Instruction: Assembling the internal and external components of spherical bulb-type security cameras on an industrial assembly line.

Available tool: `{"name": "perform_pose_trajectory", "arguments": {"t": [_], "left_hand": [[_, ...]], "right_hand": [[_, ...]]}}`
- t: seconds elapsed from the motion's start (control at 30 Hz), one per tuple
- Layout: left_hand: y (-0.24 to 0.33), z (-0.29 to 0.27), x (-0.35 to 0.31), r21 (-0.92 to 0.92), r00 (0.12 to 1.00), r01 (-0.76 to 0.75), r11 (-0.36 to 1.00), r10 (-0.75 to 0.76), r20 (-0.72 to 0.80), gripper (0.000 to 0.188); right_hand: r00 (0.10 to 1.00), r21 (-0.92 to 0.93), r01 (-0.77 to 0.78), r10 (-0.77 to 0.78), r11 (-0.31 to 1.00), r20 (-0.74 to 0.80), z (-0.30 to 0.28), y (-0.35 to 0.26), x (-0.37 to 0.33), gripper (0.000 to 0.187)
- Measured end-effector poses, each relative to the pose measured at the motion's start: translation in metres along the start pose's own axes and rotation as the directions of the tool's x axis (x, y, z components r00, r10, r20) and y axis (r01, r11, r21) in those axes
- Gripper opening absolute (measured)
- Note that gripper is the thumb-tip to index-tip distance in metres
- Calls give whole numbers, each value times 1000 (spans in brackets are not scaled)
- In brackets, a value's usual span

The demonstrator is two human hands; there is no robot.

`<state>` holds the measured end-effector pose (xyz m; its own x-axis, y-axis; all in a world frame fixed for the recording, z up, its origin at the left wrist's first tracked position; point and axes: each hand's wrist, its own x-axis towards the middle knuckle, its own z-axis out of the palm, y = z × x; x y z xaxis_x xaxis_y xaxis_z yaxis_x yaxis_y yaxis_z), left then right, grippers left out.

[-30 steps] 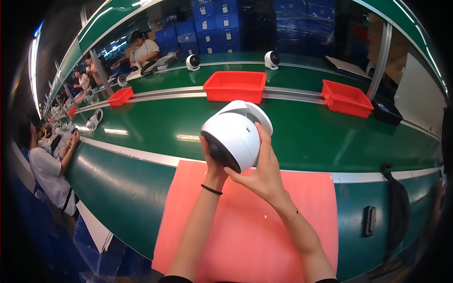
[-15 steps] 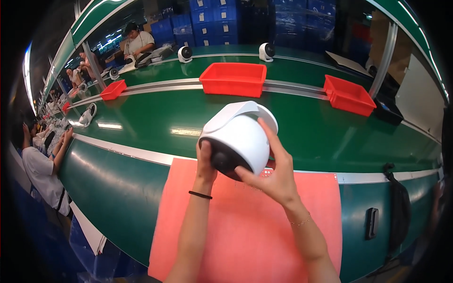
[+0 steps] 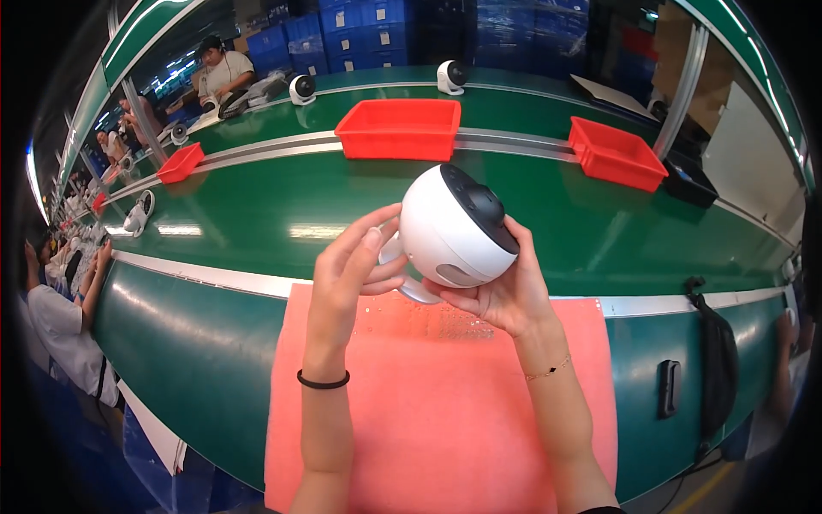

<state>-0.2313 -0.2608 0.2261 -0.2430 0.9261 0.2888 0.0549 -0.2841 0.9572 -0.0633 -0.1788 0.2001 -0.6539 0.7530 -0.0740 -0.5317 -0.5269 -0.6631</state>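
A round white security camera with a black front and a protruding dark lens hangs tilted over the pink mat, its face toward the upper right. My right hand is closed on its lower right side, thumb underneath. On the other side my left hand has its fingers spread and loosely bent. Their tips reach the camera's left edge and the white curved stand, which is partly hidden behind them. Small shiny pieces, perhaps screws, lie scattered at the mat's far edge below the camera.
Red bins stand along the metal rail beyond the green belt, one at the right. Similar cameras stand on the far belt. A black pouch and a small dark object lie at right. Co-workers sit at left.
The camera has been turned over, its black face swinging from lower left to upper right. My left hand has loosened from the face and moved left; my right hand has shifted beneath it.
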Motion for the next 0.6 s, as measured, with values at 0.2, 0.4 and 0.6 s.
{"name": "perform_pose_trajectory", "arguments": {"t": [0.2,0.4,0.6], "left_hand": [[5,0,-2,8,1000,-7,1000,7,7,56],[3,4,1,1,998,37,999,-37,58,56],[-41,20,13,-442,983,184,878,-162,87,59]], "right_hand": [[997,52,-66,64,996,48,0,-1,1,69],[999,101,-28,23,994,48,-3,-1,2,65],[884,-300,423,-463,855,-71,9,29,5,60]]}}
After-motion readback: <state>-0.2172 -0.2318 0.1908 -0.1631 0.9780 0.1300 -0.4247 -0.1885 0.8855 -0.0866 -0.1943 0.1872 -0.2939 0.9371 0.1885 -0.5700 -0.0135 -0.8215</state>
